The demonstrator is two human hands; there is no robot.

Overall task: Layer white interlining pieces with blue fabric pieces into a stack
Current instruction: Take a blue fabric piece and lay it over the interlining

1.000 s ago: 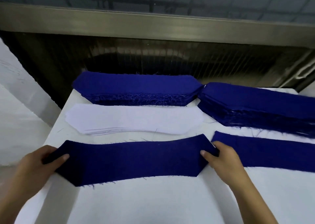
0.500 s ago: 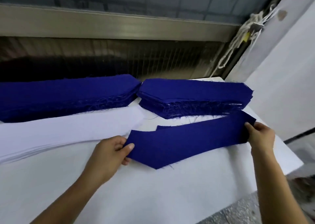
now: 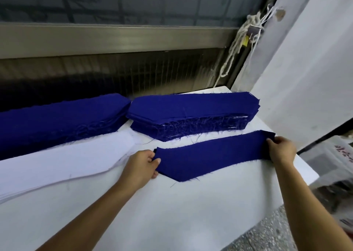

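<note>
Blue fabric piece (image 3: 212, 155) lies flat on the white table (image 3: 172, 208), stretched between the hands. The left hand (image 3: 140, 167) pinches its left end, the right hand (image 3: 280, 151) grips its right end. A stack of blue pieces (image 3: 191, 115) sits just behind it; white interlining pieces (image 3: 63, 166) lie to the left.

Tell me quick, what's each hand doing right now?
Left hand: closed, pinching the left end of the blue fabric piece.
Right hand: closed, gripping its right end.
</note>
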